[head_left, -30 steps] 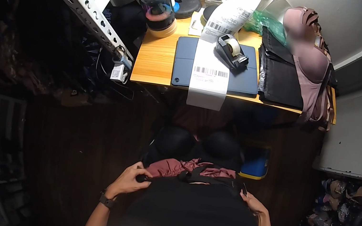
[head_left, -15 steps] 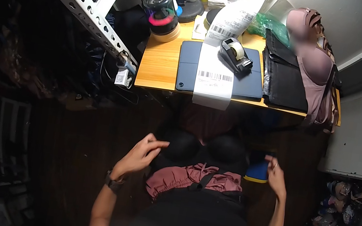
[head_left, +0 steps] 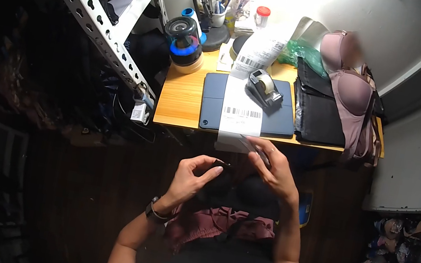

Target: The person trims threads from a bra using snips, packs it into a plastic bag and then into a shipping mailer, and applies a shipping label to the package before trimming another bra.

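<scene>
In the head view, we find the left hand (head_left: 191,181) with thumb and forefinger pinched together on a small black piece (head_left: 223,165); what it is, and whether it joins the garment below, we cannot make out. The right hand (head_left: 275,174) has its fingers closed loosely about a slim dark-grey object (head_left: 262,154), partly covered by the fingers, so we cannot name it. Beneath both hands, a black garment with moulded cups (head_left: 253,191) lies over the lap, dim and partly hidden by the hands, with gathered dusty-pink cloth (head_left: 200,221) nearer the body. The right fingertips overlap the lower end of a long white paper strip (head_left: 241,119) that hangs over the edge of the light wooden table (head_left: 177,104). We see barcodes on the strip, but its print is too small to read. It crosses a blue-grey flat case (head_left: 212,101), hiding the case's middle, and a black tape dispenser (head_left: 265,89) sits over both. To the right, a mauve moulded bra (head_left: 353,92) overlaps flat black plastic packets (head_left: 322,120). The shelves at far left and lower right sink into shadow, their contents mostly indistinct.
</scene>
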A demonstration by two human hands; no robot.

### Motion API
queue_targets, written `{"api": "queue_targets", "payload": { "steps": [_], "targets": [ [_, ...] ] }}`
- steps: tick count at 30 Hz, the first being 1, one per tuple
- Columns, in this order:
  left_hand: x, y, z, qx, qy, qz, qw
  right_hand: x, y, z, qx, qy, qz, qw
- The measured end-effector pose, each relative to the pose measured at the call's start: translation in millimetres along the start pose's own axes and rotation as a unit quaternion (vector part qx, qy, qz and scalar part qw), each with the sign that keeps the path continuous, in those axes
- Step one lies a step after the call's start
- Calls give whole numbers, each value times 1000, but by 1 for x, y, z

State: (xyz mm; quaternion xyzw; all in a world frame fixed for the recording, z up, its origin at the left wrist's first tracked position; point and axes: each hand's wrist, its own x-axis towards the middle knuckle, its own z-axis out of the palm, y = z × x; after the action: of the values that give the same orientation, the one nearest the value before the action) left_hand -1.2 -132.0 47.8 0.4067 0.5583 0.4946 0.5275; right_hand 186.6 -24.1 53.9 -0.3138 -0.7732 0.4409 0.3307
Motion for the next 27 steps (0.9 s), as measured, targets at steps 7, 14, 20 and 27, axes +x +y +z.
{"api": "queue_targets", "payload": {
  "steps": [7,14,20,27],
  "targets": [
    [-25,3,7,-84,75,-16,993,-45,-19,10,-14,-35,48,998],
    [-32,5,17,-64,111,-6,992,-44,-17,10,-50,-28,1,998],
    [-34,8,19,-47,92,-12,995,-40,-11,8,-79,-7,-59,995],
    [-32,11,20,-129,81,-43,987,-39,-14,3,-176,-11,-142,974]
  ]
}}
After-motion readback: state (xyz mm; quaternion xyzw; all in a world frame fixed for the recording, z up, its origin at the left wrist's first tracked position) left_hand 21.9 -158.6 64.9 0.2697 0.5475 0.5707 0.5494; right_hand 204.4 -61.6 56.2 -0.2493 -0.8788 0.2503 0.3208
